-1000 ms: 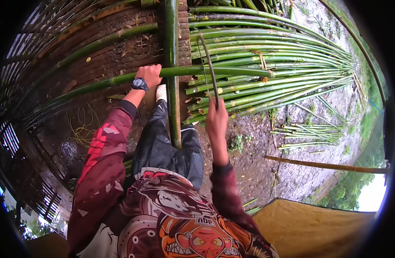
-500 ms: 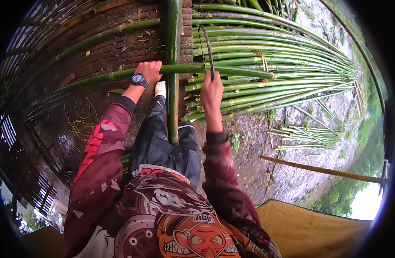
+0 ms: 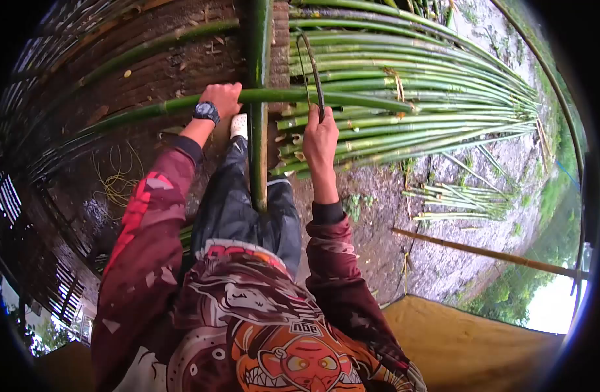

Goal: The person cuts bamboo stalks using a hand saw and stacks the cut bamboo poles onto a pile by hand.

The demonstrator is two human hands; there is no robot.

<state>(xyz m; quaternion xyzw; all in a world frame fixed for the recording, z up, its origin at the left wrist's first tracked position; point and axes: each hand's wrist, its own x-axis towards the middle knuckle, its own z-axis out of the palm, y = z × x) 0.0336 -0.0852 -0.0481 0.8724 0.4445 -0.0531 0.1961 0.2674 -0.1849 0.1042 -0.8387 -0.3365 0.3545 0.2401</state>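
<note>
My left hand (image 3: 221, 100), with a watch on its wrist, is closed around a long green bamboo pole (image 3: 172, 104). This pole lies across a thicker green bamboo beam (image 3: 257, 150) that runs away from me between my legs. To the right of the beam, my right hand (image 3: 321, 136) grips the lower end of a bow saw (image 3: 315, 65). The saw's thin blade is against the pole, and its curved frame points away from me. Whether the blade has cut into the pole cannot be made out.
Many green bamboo poles (image 3: 437, 81) lie side by side at the right. Shorter cut sticks (image 3: 466, 196) rest on muddy ground below them. Tangled yellow cord (image 3: 117, 179) lies at the left. A thin bamboo rail (image 3: 483, 251) and a tan tarp (image 3: 470, 340) are at lower right.
The view has shifted slightly, so the scene sits higher and a little left. Relative to the pole, my right hand is slightly nearer my body. Both grips are unchanged.
</note>
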